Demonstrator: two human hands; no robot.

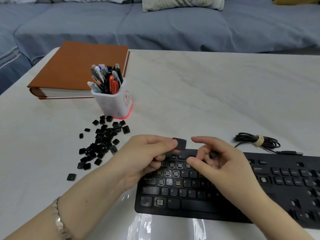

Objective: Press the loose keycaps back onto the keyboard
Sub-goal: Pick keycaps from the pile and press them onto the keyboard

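Note:
A black keyboard [225, 193] lies at the table's near edge, with several bare switch posts showing among its left-hand keys. My left hand [145, 156] pinches a wide black keycap [180, 144] between thumb and forefinger, just above the keyboard's top-left rows. My right hand [223, 165] hovers over the middle of the keyboard. Its forefinger and thumb are spread apart close to the held keycap, and the other fingers are loosely curled. A heap of loose keycaps [103, 141] lies on the table to the left of my left hand.
A white pen holder [114, 103] full of pens stands behind the heap, in front of a brown binder [74, 70]. The keyboard's coiled cable [256, 141] lies behind it on the right. A blue sofa [173, 25] runs along the table's far edge.

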